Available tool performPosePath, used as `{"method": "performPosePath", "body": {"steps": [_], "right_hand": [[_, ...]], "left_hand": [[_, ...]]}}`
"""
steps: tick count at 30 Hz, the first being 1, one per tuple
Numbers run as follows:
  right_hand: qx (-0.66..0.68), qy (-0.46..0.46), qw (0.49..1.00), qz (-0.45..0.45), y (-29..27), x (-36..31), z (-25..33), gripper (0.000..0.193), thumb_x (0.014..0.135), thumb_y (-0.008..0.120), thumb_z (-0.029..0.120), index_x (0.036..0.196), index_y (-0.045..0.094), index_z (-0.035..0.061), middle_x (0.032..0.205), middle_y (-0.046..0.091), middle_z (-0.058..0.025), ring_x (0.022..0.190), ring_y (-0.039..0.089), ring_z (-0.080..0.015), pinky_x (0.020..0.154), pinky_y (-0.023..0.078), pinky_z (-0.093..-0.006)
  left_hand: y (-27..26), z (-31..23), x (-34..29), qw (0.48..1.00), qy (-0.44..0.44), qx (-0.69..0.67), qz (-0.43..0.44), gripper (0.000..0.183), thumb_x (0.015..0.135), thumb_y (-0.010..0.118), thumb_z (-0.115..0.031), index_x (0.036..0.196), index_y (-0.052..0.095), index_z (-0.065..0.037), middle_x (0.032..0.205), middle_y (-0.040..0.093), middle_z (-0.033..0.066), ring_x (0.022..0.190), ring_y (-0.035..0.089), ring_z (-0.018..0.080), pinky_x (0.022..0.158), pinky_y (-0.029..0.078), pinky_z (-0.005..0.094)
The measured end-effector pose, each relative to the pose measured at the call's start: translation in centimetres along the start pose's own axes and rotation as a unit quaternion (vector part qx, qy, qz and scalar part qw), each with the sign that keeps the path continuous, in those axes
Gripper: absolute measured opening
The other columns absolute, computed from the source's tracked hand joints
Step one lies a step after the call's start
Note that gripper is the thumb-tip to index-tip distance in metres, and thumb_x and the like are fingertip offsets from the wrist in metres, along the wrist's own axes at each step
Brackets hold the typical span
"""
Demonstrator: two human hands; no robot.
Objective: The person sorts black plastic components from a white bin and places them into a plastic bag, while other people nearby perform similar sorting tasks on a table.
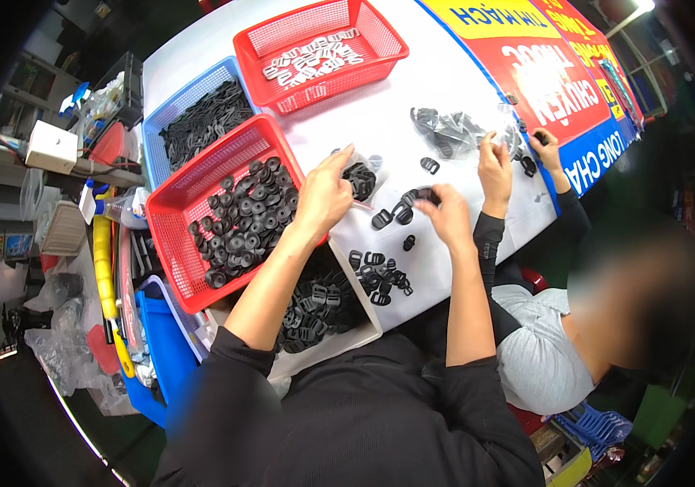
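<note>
My left hand (323,199) is closed at the mouth of a small clear plastic bag (361,180) with several black plastic buckles inside. To its right, my right hand (449,215) pinches a black buckle (420,196) just above the white tabletop. Loose black buckles (382,218) lie between my hands, close to the bag. Nearer to me, a small heap of black buckles (378,274) rests on the table beside a white bin (364,334) holding many more. Part of that bin is hidden under my left forearm.
A red basket (170,243) of black round discs stands left of my left arm. Behind it are a blue basket (153,130) of black strips and a red basket (315,99) of pale buckles. At right, a co-worker's hands (494,174) handle bagged black buckles (447,132).
</note>
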State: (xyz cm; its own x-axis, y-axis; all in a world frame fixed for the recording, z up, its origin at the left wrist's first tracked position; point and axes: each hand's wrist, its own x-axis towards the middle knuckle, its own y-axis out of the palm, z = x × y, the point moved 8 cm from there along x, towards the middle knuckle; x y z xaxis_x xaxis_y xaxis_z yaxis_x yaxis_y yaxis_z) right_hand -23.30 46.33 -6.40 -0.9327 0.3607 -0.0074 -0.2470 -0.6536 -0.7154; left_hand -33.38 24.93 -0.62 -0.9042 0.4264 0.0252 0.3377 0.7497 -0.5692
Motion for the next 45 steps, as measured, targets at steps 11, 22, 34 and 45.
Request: {"method": "performPosePath", "body": {"steps": [11, 22, 34, 45], "right_hand": [[-0.116, 0.011, 0.993, 0.018, 4.5, 3.9, -2.3, 0.028, 0.072, 0.076, 0.015, 0.097, 0.067, 0.0060, 0.101, 0.066, -0.0138, 0.090, 0.064, -0.0317, 0.081, 0.049, -0.0404], [-0.088, 0.192, 0.976, -0.054, 3.2, 8.1, -9.6, 0.040, 0.066, 0.082, 0.019, 0.098, 0.063, 0.0042, 0.104, 0.066, -0.0178, 0.093, 0.064, -0.0264, 0.079, 0.049, -0.0374], [-0.224, -0.013, 0.933, 0.282, 12.9, 11.9, 0.6, 0.057, 0.065, 0.082, 0.021, 0.114, 0.055, 0.0129, 0.102, 0.066, -0.0157, 0.099, 0.062, -0.0311, 0.085, 0.049, -0.0412], [0.211, 0.049, 0.975, 0.056, 4.1, 10.0, 2.8, 0.022, 0.072, 0.077, 0.009, 0.084, 0.059, 0.0028, 0.073, 0.062, -0.0065, 0.063, 0.058, -0.0126, 0.051, 0.045, -0.0242]], "left_hand": [[-2.3, 1.4, 0.1, 0.999, -0.038, -0.009, -0.018, 0.057, 0.074, 0.045, 0.002, 0.130, 0.052, -0.003, 0.128, 0.055, 0.0218, 0.118, 0.054, 0.0345, 0.100, 0.041, 0.0367], [-2.6, 2.4, 0.0, 0.998, -0.041, -0.031, -0.020, 0.057, 0.075, 0.044, 0.002, 0.131, 0.052, -0.003, 0.128, 0.055, 0.0221, 0.118, 0.054, 0.0336, 0.101, 0.041, 0.0357], [-3.4, 2.6, -0.4, 0.999, -0.049, -0.007, -0.015, 0.054, 0.076, 0.045, -0.001, 0.129, 0.054, -0.005, 0.121, 0.058, 0.0220, 0.110, 0.057, 0.0371, 0.096, 0.044, 0.0398], [-2.9, 1.7, -0.6, 0.999, 0.002, 0.006, -0.033, 0.057, 0.075, 0.045, 0.002, 0.131, 0.053, -0.006, 0.123, 0.058, 0.0221, 0.108, 0.061, 0.0330, 0.094, 0.045, 0.0353]]}}
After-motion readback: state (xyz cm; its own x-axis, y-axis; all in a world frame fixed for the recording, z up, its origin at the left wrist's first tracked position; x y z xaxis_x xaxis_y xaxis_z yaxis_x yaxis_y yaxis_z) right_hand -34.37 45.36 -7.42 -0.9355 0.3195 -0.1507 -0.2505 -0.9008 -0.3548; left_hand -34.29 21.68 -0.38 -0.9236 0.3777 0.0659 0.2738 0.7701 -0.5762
